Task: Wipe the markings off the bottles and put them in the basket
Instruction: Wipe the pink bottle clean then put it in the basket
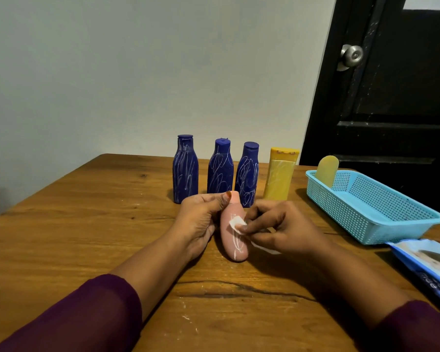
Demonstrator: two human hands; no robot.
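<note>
A pink bottle [233, 238] with white scribbles lies tilted above the wooden table [87, 224]. My left hand [201, 219] grips it near the cap. My right hand [277, 227] pinches a white wipe [236, 222] and presses it on the bottle's side. Behind stand three blue bottles [185, 171], [220, 172], [247, 174], all scribbled white, and a yellow bottle [280, 174]. A light blue basket [381, 214] sits at the right with a yellow bottle [327, 171] leaning in its far corner.
A blue pack of wipes [427, 265] lies at the table's right edge, just in front of the basket. A black door with a metal knob [352, 55] stands behind the basket. White crumbs dot the near table.
</note>
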